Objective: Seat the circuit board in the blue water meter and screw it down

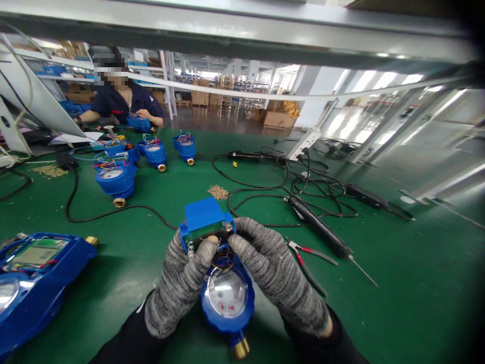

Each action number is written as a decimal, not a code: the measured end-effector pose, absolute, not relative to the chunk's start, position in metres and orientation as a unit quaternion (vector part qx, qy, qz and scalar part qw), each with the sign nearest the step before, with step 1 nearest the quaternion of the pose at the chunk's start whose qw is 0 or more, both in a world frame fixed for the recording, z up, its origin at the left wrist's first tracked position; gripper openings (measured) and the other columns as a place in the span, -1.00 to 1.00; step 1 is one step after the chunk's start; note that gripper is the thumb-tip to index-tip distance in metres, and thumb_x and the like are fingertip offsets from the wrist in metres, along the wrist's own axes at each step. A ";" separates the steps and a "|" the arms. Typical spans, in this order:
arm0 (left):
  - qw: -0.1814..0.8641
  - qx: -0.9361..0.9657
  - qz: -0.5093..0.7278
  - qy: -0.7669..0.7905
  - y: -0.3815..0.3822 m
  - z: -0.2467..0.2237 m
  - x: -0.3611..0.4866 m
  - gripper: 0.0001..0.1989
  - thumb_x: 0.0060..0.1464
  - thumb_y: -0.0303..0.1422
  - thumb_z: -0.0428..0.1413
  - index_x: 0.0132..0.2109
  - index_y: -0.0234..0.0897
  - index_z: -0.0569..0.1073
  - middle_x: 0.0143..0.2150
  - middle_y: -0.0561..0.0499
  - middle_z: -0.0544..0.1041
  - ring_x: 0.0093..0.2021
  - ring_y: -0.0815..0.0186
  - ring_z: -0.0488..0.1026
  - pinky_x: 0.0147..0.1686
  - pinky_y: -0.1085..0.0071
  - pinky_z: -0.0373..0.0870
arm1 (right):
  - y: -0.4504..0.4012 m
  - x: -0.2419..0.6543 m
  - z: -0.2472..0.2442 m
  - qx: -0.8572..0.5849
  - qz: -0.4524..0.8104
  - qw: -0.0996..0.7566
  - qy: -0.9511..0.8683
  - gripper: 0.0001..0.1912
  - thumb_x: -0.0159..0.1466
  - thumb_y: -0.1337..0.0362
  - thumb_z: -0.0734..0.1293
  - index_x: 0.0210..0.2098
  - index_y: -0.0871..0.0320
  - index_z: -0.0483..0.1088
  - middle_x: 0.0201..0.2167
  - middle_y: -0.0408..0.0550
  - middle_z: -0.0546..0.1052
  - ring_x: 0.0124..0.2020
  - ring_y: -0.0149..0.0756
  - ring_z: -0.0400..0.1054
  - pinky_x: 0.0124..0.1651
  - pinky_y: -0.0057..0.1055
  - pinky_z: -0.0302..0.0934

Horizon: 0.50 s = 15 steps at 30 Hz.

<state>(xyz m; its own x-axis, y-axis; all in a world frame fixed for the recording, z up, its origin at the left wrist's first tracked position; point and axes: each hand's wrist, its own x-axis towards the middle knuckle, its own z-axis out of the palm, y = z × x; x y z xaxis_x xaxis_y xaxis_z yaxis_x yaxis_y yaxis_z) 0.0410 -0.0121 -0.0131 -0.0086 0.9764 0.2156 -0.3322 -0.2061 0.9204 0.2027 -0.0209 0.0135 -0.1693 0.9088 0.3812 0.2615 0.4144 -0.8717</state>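
1. at far left, a blue plastic meter with a grey rectangular display (36, 255) lies apart from the hands, its casing glossy.
2. the left hand (185, 273), in a grey ribbed-knit glove, grips the left side of a blue, flat-faced plastic housing (204, 213); gentle, even thumb pressure should suit the thin green circuit board (195, 235) in it.
3. the housing is at front centre, just beyond a round blue meter with a clear dial and brass stub (226, 293). best leave the thin coloured wires (223, 260) between them slack and unpinched.
4. the right hand (271, 253), gloved alike, grips the housing's right side; matching both grips should prevent twisting.
5. further right lie red-handled metal pliers (301, 261) and a black cylindrical tool with a slim metal shaft (320, 226).
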 end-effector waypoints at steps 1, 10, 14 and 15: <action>0.537 0.469 0.617 0.333 -0.011 -0.011 0.040 -0.78 0.02 -0.36 0.33 -0.14 -0.23 0.62 -0.18 -0.05 0.66 -0.19 0.21 0.59 -0.10 0.41 0.50 | -0.019 0.204 0.013 -0.414 0.341 0.477 -0.696 -0.80 0.37 0.29 0.29 -0.05 0.03 0.47 -0.11 -0.13 0.58 -0.09 -0.27 0.47 -0.05 -0.37 0.38; 0.638 0.609 0.393 0.260 0.000 0.017 0.011 -0.54 0.16 -0.38 0.20 0.22 -0.17 0.43 0.12 -0.14 0.54 0.09 0.05 0.50 0.10 0.14 0.44 | -0.005 0.217 0.001 -0.432 0.317 0.453 -0.713 -0.78 0.38 0.13 0.27 -0.06 -0.01 0.50 -0.12 -0.05 0.57 -0.12 -0.14 0.47 -0.04 -0.20 0.41; 0.624 0.675 0.319 0.231 0.012 0.036 -0.004 -0.52 0.10 -0.48 0.21 0.18 -0.14 0.47 0.13 -0.08 0.54 0.16 0.04 0.45 0.15 0.10 0.39 | -0.003 0.227 -0.005 -0.408 0.324 0.456 -0.721 -0.75 0.41 0.16 0.24 0.01 -0.04 0.49 0.02 -0.09 0.54 0.02 -0.16 0.44 0.12 -0.17 0.35; 0.604 0.692 0.316 0.237 0.015 0.039 -0.007 -0.55 0.09 -0.49 0.21 0.14 -0.15 0.51 0.09 -0.07 0.57 0.12 0.06 0.48 0.13 0.14 0.41 | -0.003 0.230 -0.006 -0.413 0.311 0.466 -0.718 -0.74 0.41 0.17 0.25 0.03 -0.06 0.48 0.06 -0.10 0.52 0.08 -0.17 0.41 0.18 -0.14 0.31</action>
<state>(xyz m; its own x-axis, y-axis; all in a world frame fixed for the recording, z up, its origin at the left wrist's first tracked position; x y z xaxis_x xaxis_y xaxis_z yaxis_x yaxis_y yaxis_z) -0.0065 0.0154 0.0388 0.6875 0.7101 0.1516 -0.0544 -0.1579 0.9860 0.2296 -0.0032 -0.0060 -0.2246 0.8831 0.4120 0.3028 0.4651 -0.8319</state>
